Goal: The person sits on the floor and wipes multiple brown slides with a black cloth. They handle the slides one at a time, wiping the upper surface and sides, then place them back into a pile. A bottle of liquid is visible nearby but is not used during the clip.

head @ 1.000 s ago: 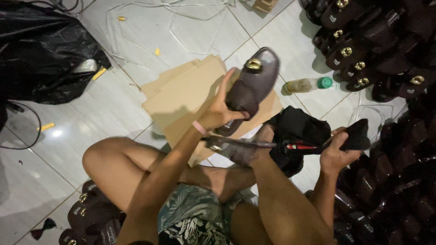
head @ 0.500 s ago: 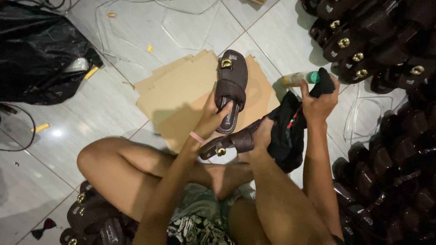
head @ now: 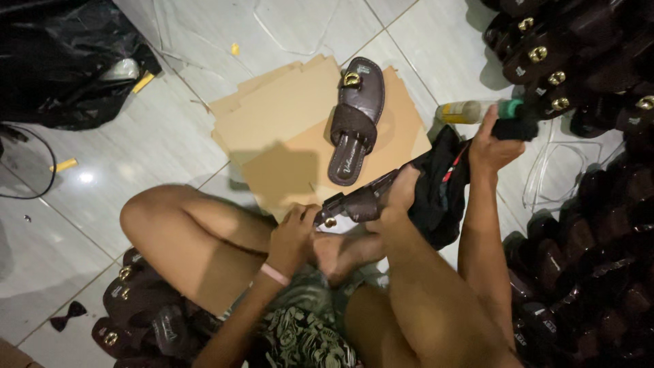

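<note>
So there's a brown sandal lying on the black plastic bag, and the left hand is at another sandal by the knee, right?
Not quite. In the head view the brown sandal lies on the flattened cardboard, not on the black plastic bag. The left hand is indeed at another sandal by the knee.

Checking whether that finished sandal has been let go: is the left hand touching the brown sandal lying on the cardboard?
Apart. The head view shows the left hand down at the second sandal, with bare cardboard between it and the brown sandal.
</note>
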Demonstrator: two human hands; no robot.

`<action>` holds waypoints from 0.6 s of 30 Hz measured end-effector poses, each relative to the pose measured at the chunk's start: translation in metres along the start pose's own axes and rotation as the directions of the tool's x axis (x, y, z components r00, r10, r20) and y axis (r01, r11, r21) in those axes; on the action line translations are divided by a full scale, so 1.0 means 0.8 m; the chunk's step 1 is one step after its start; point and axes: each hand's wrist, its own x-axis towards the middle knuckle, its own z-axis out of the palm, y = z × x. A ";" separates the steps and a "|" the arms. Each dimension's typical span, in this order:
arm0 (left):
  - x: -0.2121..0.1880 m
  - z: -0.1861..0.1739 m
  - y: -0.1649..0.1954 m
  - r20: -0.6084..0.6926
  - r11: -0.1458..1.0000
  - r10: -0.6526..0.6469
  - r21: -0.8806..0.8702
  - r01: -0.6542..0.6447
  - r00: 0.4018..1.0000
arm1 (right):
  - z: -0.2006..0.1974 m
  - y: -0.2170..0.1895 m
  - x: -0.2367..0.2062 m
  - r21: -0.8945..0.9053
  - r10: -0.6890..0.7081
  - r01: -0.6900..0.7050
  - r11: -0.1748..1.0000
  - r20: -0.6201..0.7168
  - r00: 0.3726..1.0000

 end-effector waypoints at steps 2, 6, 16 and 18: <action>-0.002 0.018 0.001 -0.139 0.999 0.044 -0.021 -0.047 0.989 | 0.000 -0.007 0.007 0.197 0.320 -0.302 0.933 -0.066 0.945; 0.000 0.031 0.014 -0.270 0.987 0.150 -0.013 -0.160 0.951 | -0.013 -0.010 0.027 0.655 0.645 -0.407 0.636 -0.162 0.747; -0.031 -0.092 0.004 -0.563 0.824 0.318 -0.235 -0.516 0.763 | -0.075 0.023 0.015 0.837 0.551 -0.487 0.251 0.290 0.782; -0.019 -0.125 -0.020 -0.545 0.796 0.028 -0.495 -0.349 0.838 | -0.074 0.018 0.027 0.873 0.660 -0.476 -0.106 0.420 0.623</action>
